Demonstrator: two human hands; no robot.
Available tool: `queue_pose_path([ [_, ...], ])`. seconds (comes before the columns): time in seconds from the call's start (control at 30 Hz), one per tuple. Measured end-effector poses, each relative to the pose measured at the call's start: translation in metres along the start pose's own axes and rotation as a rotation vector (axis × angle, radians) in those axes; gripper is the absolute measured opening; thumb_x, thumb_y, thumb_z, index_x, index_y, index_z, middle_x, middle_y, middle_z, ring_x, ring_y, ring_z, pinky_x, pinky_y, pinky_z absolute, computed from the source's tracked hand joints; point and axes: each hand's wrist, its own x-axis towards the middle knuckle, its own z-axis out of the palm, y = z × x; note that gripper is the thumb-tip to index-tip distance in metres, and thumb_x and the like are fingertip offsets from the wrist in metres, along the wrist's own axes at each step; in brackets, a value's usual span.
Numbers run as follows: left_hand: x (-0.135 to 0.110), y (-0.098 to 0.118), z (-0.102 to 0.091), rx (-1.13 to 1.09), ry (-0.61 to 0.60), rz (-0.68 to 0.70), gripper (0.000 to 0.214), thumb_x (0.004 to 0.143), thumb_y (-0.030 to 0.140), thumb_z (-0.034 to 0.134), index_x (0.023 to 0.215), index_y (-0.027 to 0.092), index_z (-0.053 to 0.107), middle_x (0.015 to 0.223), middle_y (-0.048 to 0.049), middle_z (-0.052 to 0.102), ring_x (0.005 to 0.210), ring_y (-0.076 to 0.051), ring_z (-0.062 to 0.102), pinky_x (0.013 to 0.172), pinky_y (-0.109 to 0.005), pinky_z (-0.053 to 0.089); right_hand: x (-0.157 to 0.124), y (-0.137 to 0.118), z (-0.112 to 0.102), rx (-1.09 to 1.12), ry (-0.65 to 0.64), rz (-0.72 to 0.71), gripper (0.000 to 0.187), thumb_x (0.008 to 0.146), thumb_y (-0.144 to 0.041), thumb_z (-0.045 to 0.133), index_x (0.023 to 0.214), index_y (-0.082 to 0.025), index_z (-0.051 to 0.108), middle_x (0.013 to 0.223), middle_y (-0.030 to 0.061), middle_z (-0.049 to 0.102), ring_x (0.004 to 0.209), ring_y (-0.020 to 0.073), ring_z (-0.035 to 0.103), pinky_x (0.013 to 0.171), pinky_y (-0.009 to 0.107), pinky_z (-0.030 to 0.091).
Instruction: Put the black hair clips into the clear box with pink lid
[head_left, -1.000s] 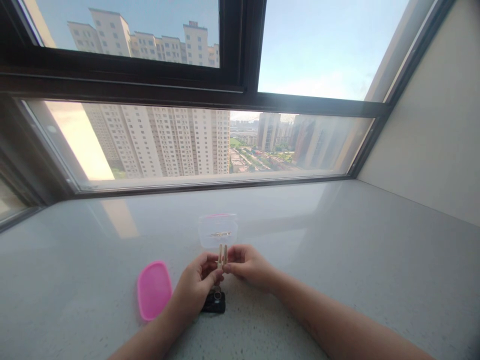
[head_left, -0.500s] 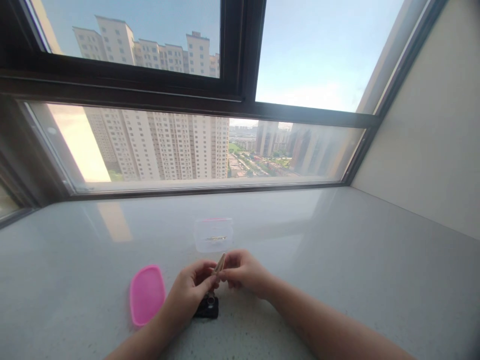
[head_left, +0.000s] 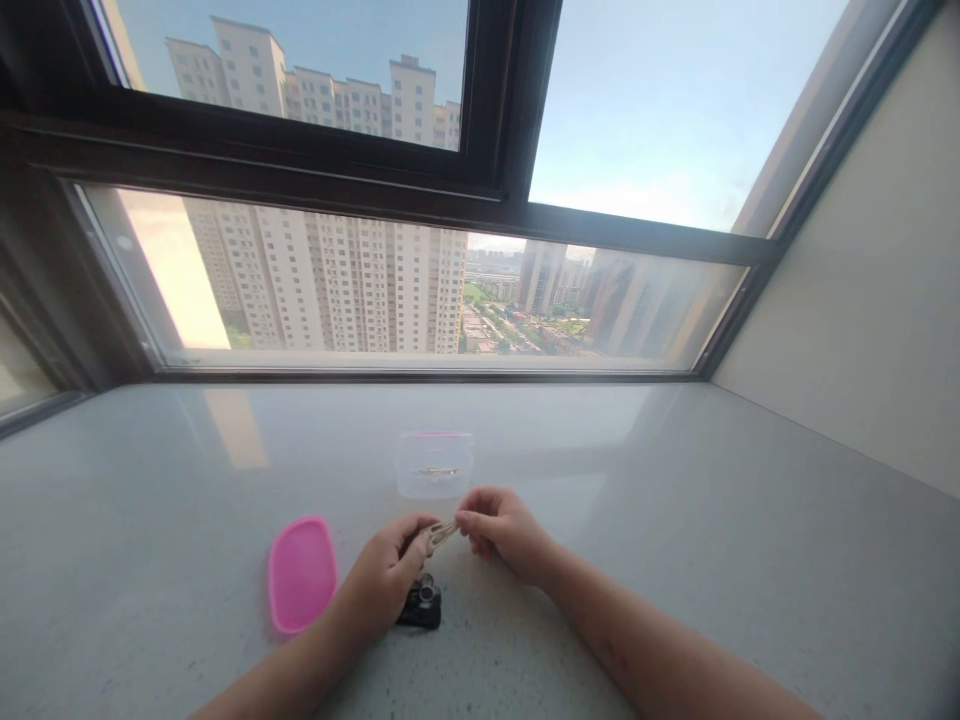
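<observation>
A slim beige clip with long slots, much like a hair clip [head_left: 442, 534], lies between my two hands. My left hand [head_left: 391, 565] is closed round its near end, thumb on top. With thumb and index finger pinched together, my right hand [head_left: 504, 530] is at the clip's far tip. Partly covered by my left hand, a small black object with a shiny round ring [head_left: 426, 592] rests on the counter below. Just beyond my hands stands a clear plastic box [head_left: 409, 484] holding thin gold-coloured pieces, too small to name.
A pink lid [head_left: 302, 575] lies left of my left forearm. The pale speckled counter [head_left: 712, 560] runs back to a dark-framed window [head_left: 337, 190], with a white wall [head_left: 862, 330] on the right. Tall buildings show outside.
The clip has gone from pointing steeply up to lying nearly level, its tip to the right. My right hand has shifted slightly right and away from my left. The view has shifted slightly.
</observation>
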Motion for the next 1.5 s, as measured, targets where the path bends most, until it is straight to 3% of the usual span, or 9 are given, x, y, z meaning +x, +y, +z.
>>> queue_pose_path([
  [0.3, -0.002, -0.001, -0.002, 0.123, 0.066, 0.036, 0.030, 0.087, 0.027, 0.038, 0.096, 0.017, 0.064, 0.073, -0.0010, 0.061, 0.068, -0.019, 0.055, 0.067, -0.028, 0.043, -0.006, -0.005, -0.009, -0.160, -0.298, 0.077, 0.034, 0.075, -0.044, 0.065, 0.071, -0.011, 0.063, 0.053, -0.0025, 0.055, 0.039, 0.0034, 0.038, 0.037, 0.017, 0.024],
  [0.43, -0.002, -0.001, 0.000, 0.087, 0.086, 0.023, 0.028, 0.087, 0.029, 0.040, 0.099, 0.017, 0.062, 0.070, 0.0006, 0.057, 0.068, -0.018, 0.054, 0.066, -0.028, 0.042, -0.009, -0.008, -0.009, -0.174, -0.338, 0.092, 0.033, 0.076, -0.044, 0.064, 0.072, -0.011, 0.064, 0.052, -0.0037, 0.052, 0.039, 0.0032, 0.036, 0.038, 0.017, 0.022],
  [0.57, 0.002, -0.003, -0.003, -0.058, 0.237, 0.067, 0.028, 0.085, 0.027, 0.043, 0.109, 0.018, 0.054, 0.077, 0.0009, 0.053, 0.070, -0.016, 0.052, 0.065, -0.026, 0.042, -0.008, -0.006, -0.007, -0.091, -0.239, 0.041, 0.034, 0.075, -0.045, 0.065, 0.071, -0.011, 0.062, 0.050, -0.0042, 0.050, 0.039, 0.0036, 0.035, 0.038, 0.018, 0.021],
  [0.73, 0.002, 0.000, -0.010, -0.145, 0.408, 0.150, 0.020, 0.081, 0.023, 0.045, 0.100, 0.019, 0.051, 0.081, -0.0002, 0.053, 0.075, -0.017, 0.052, 0.067, -0.027, 0.042, 0.003, 0.001, -0.008, 0.113, 0.084, -0.035, 0.036, 0.072, -0.047, 0.066, 0.069, -0.013, 0.059, 0.050, -0.0047, 0.048, 0.037, 0.0036, 0.034, 0.036, 0.019, 0.018],
  [0.87, 0.000, 0.003, -0.008, -0.117, 0.360, 0.146, 0.018, 0.081, 0.023, 0.045, 0.097, 0.017, 0.053, 0.080, -0.0012, 0.054, 0.076, -0.018, 0.053, 0.068, -0.028, 0.043, 0.010, 0.005, -0.012, 0.226, 0.197, 0.000, 0.037, 0.070, -0.049, 0.067, 0.071, -0.013, 0.057, 0.051, -0.0058, 0.045, 0.036, 0.0029, 0.033, 0.035, 0.019, 0.016],
  [1.0, 0.001, 0.002, -0.007, -0.048, 0.271, 0.100, 0.015, 0.083, 0.024, 0.045, 0.091, 0.017, 0.056, 0.080, -0.0012, 0.056, 0.076, -0.018, 0.053, 0.069, -0.028, 0.042, 0.012, 0.006, -0.013, 0.240, 0.190, 0.015, 0.038, 0.071, -0.049, 0.067, 0.074, -0.013, 0.058, 0.053, -0.0058, 0.045, 0.036, 0.0023, 0.033, 0.035, 0.018, 0.016],
  [1.3, 0.001, 0.003, -0.009, 0.050, 0.203, 0.091, 0.016, 0.083, 0.025, 0.044, 0.089, 0.018, 0.057, 0.079, -0.0014, 0.056, 0.075, -0.018, 0.054, 0.070, -0.028, 0.042, 0.011, 0.003, -0.014, 0.280, 0.141, 0.026, 0.038, 0.073, -0.050, 0.065, 0.075, -0.013, 0.060, 0.053, -0.0047, 0.048, 0.037, 0.0035, 0.035, 0.036, 0.020, 0.017],
  [1.5, -0.004, 0.013, -0.012, 0.481, 0.044, 0.154, 0.005, 0.075, 0.022, 0.052, 0.079, 0.020, 0.054, 0.072, 0.0007, 0.052, 0.068, -0.018, 0.051, 0.063, -0.027, 0.038, 0.008, 0.002, -0.011, 0.174, 0.120, 0.000, 0.034, 0.074, -0.048, 0.063, 0.074, -0.014, 0.058, 0.052, -0.0046, 0.048, 0.037, 0.0042, 0.035, 0.036, 0.020, 0.018],
])
